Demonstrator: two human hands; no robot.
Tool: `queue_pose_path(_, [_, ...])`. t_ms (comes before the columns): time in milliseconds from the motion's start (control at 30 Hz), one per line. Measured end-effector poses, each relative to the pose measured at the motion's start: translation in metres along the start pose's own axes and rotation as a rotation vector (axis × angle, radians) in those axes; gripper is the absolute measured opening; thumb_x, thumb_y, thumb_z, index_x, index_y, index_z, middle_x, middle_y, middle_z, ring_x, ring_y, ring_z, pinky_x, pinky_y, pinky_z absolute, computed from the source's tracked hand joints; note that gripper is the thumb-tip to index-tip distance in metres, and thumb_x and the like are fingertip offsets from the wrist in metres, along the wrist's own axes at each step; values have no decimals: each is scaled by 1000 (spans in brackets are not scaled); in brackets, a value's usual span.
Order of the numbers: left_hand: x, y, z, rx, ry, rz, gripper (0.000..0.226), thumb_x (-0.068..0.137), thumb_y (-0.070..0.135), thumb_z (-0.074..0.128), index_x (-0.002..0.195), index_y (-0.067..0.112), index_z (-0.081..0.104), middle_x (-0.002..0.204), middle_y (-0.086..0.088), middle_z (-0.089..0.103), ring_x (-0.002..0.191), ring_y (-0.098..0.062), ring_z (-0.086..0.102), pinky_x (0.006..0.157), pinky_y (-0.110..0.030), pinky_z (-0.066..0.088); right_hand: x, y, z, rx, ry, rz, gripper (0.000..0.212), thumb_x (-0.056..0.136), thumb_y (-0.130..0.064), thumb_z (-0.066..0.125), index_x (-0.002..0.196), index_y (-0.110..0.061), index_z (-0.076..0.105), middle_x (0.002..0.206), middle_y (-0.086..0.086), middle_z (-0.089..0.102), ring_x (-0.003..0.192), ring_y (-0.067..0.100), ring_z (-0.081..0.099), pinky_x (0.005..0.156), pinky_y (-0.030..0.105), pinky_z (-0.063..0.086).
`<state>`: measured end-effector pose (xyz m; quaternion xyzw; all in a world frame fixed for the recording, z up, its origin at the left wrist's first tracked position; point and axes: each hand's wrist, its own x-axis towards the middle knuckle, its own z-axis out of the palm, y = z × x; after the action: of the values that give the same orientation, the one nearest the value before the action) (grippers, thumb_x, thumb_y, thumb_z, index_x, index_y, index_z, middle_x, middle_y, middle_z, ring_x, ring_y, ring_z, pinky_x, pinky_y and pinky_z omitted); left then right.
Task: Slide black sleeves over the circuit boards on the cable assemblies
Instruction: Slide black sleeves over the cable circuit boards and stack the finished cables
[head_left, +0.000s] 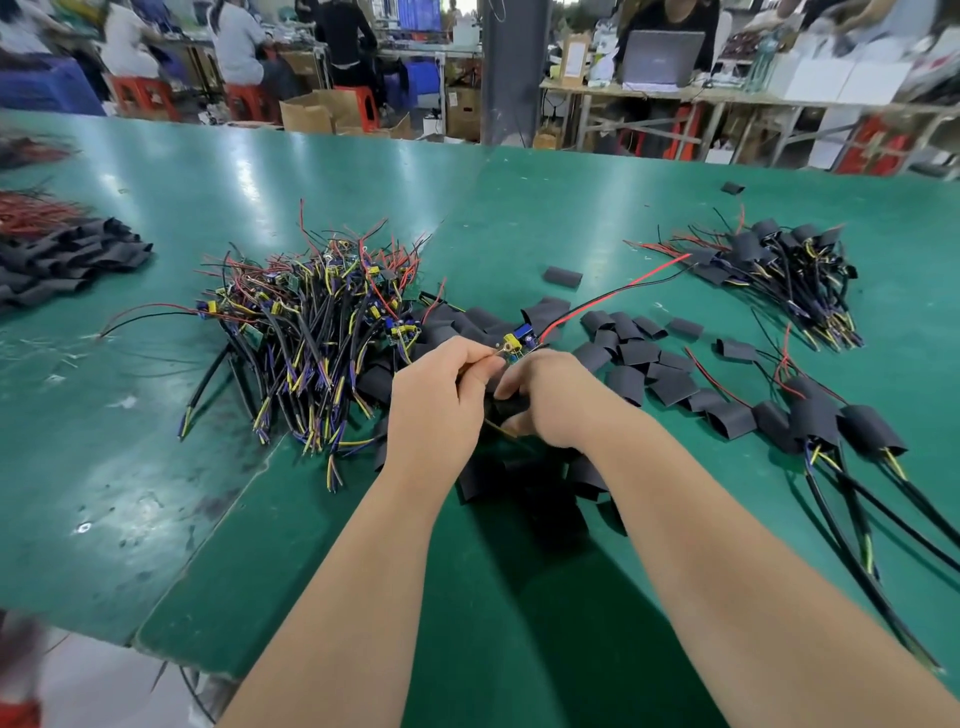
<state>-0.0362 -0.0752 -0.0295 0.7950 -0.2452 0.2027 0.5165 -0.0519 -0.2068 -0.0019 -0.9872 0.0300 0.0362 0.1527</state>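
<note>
At the centre of the green bench (156, 467), your left hand (441, 400) is pinching the near end of a circuit board (519, 340), fingers curled. Your right hand (558, 402) is curling round a black sleeve (506, 410) just below it. Board: light and rigid, its upright components likely fragile, so you are best gripping the edges. Sleeve: soft, probably collapsing flat and needing its mouth squeezed open. Loose sleeves (634, 353) are lying just beyond; unsleeved assemblies (311, 322) are lying heaped at left, sleeved ones (779, 260) at right.

a green table (156, 493) bears cable assemblies (311, 332) and loose black sleeves (639, 358).
</note>
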Motion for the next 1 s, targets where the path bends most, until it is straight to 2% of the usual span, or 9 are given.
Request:
queue_pose_path(67, [0,-1,0,5,-7,6,7,88,9,65,84,11,70,73,10,66,67,1,55,66,-10,41,1,0,4,-39,25,-22,31,83,-19,72,112,-8,68,115,9,61,106,28,57,92,30,44])
queue_pose_path(133, [0,-2,0,-1,-14,5,7,88,10,65,84,11,70,74,5,69,67,-5,57,68,-18,45,-2,2,8,-32,111,-41,21,82,-18,69,95,-2,69,101,13,64,95,30,59,82,36,49])
queue_pose_path(200, [0,-2,0,-10,-19,-2,7,88,10,65,85,11,70,75,4,69,68,-9,58,68,-22,45,-9,7,11,49,196,-4,11,79,-17,68,76,-9,61,84,10,61,79,29,57,64,34,48])
queue_pose_path(300, [0,-2,0,-14,-23,-2,7,88,10,65,85,13,70,74,3,70,66,-9,56,66,-22,44,-23,19,11,268,367,95,33,77,-13,65,61,-20,36,62,-3,46,59,18,44,48,26,33])
queue_pose_path(433, [0,-3,0,-15,-33,11,7,88,10,65,84,13,70,72,4,69,62,-11,54,63,-23,42,-47,43,2,617,518,179,46,74,-8,68,57,-19,27,51,2,38,49,19,47,53,27,33])
queue_pose_path(500, [1,-3,0,-15,-40,14,7,88,10,65,84,14,70,71,5,69,62,-13,53,61,-22,41,-58,54,-4,906,539,192,50,75,-4,71,53,-22,30,50,7,42,43,15,47,53,27,37])
queue_pose_path(667, [1,-4,-1,-14,-46,24,9,88,12,66,84,18,70,70,8,68,59,-15,53,57,-25,42,-76,81,-11,1761,538,161,33,85,4,60,65,-19,49,60,-1,61,62,17,69,53,18,50])
queue_pose_path(833, [0,-3,-2,-4,-52,32,11,88,11,66,84,20,70,69,11,67,60,-14,53,55,-20,41,-74,86,-7,1847,586,296,19,87,11,54,89,-8,57,65,5,67,60,16,69,56,17,52])
queue_pose_path(1000, [1,-2,-3,2,-61,35,12,88,11,65,83,20,70,68,17,64,56,-8,51,52,-14,37,-74,82,-8,1895,472,298,17,89,2,52,75,-8,55,73,9,63,60,17,68,54,20,52])
